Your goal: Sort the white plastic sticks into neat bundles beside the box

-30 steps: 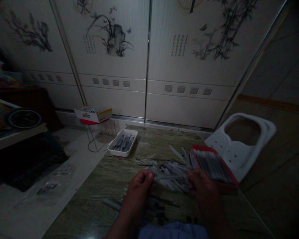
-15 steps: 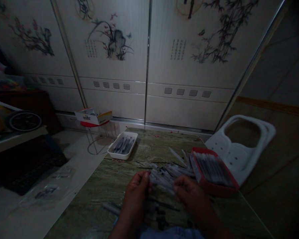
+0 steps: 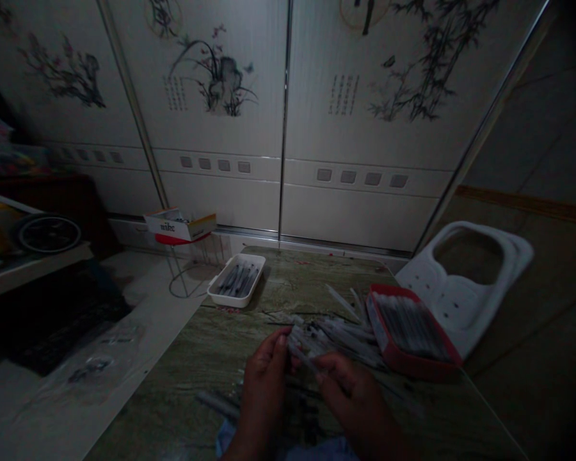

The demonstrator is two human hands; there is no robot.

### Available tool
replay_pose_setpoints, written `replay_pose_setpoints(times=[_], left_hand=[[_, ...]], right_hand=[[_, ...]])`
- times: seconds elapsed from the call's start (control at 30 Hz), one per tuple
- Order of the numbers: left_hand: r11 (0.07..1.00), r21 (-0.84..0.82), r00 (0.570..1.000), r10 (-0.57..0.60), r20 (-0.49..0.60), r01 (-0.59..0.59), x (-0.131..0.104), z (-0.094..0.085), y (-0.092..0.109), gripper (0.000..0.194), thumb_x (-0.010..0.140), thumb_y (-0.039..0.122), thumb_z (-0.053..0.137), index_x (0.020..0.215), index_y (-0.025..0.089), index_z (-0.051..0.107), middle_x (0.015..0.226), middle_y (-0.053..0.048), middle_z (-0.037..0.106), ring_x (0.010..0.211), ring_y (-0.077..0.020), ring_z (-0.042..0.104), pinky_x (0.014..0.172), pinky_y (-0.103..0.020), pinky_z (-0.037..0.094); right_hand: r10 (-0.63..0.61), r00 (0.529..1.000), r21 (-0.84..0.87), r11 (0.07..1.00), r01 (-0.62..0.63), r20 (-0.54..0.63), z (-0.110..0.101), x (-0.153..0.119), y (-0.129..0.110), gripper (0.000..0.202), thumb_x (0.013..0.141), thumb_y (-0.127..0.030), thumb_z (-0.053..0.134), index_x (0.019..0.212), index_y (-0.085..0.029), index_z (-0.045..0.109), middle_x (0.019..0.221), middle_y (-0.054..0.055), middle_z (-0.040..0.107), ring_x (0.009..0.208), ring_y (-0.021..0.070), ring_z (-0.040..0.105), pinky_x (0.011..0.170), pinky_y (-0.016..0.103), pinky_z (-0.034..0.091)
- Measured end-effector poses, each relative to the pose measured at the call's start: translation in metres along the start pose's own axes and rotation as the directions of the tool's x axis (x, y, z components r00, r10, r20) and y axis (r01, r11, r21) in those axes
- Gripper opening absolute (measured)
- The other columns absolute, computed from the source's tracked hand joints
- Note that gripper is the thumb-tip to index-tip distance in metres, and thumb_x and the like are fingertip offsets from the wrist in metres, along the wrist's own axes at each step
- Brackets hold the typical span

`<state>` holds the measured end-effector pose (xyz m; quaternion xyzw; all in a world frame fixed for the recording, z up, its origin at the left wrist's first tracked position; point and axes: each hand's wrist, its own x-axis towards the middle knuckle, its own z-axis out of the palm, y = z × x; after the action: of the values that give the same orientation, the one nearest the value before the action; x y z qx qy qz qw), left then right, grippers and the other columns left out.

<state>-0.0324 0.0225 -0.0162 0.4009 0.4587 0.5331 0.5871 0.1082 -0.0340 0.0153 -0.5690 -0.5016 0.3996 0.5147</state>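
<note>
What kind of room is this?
Probably a room in a home: there are tall sliding doors with painted plants, a red stool, and a white chair by the table.

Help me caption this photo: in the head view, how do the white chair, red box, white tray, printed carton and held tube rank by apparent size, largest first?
1. White chair
2. Red box
3. White tray and printed carton: too alike to rank
4. Held tube, partly hidden by fingers
</note>
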Motion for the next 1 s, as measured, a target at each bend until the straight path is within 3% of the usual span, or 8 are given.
replay_pose_setpoints(times=[0.13,0.33,0.5,0.67,0.87,1.0], left_hand=[[1.000,0.020,1.000,0.015,-0.016,-0.015,-0.002,0.002,0.003,0.054,0.084,0.056,0.064,0.120,0.016,0.068,0.077,-0.005,0.069,0.068,-0.0178,0.059,0.066,-0.028,0.047],[0.999,0.010,0.999,0.038,0.006,-0.038,-0.005,0.003,0.004,0.052,0.087,0.056,0.061,0.122,0.018,0.067,0.076,-0.004,0.068,0.069,-0.0173,0.059,0.068,-0.028,0.047],[0.998,0.018,0.998,0.065,-0.020,-0.065,-0.014,0.006,0.012,0.052,0.088,0.056,0.060,0.122,0.017,0.067,0.071,-0.003,0.065,0.069,-0.0170,0.059,0.067,-0.026,0.046],[0.996,-0.040,0.996,0.081,-0.033,-0.082,-0.032,0.012,0.023,0.055,0.086,0.056,0.064,0.124,0.016,0.065,0.081,-0.005,0.070,0.068,-0.0151,0.059,0.066,-0.025,0.047],[0.996,-0.082,1.000,0.021,-0.019,-0.023,-0.065,0.030,0.023,0.060,0.084,0.061,0.063,0.125,0.017,0.065,0.071,-0.001,0.064,0.059,-0.0138,0.056,0.056,-0.024,0.044],[0.997,-0.026,0.997,0.074,0.005,-0.073,-0.081,0.043,0.020,0.059,0.085,0.061,0.062,0.124,0.017,0.066,0.073,-0.003,0.064,0.062,-0.0153,0.058,0.058,-0.025,0.045]], right_hand=[[-0.012,0.999,-0.007,1.000,0.012,-0.029,0.007,-0.005,-0.002,0.025,0.081,-0.046,0.065,0.090,-0.025,0.077,0.077,0.004,0.073,0.072,0.0240,0.066,0.064,0.031,0.047],[-0.031,1.000,-0.020,0.999,0.031,-0.002,0.003,-0.010,-0.004,0.025,0.084,-0.044,0.064,0.095,-0.025,0.076,0.076,0.003,0.072,0.074,0.0236,0.066,0.067,0.030,0.047],[-0.052,0.995,-0.019,0.998,0.053,0.083,-0.001,-0.014,-0.012,0.027,0.087,-0.042,0.063,0.101,-0.022,0.075,0.090,0.007,0.076,0.080,0.0242,0.069,0.072,0.031,0.051],[-0.077,0.987,-0.034,0.996,0.082,0.139,-0.004,-0.026,-0.018,0.034,0.092,-0.043,0.057,0.108,-0.018,0.073,0.100,0.011,0.076,0.090,0.0254,0.070,0.078,0.032,0.054],[-0.046,0.995,0.052,0.998,0.042,0.083,-0.018,-0.058,-0.018,0.041,0.091,-0.052,0.056,0.109,-0.019,0.072,0.103,0.012,0.075,0.094,0.0269,0.070,0.084,0.035,0.055],[-0.026,0.998,0.054,0.998,0.022,0.063,-0.036,-0.072,-0.016,0.041,0.089,-0.052,0.059,0.108,-0.019,0.072,0.105,0.012,0.075,0.097,0.0282,0.070,0.087,0.038,0.054]])
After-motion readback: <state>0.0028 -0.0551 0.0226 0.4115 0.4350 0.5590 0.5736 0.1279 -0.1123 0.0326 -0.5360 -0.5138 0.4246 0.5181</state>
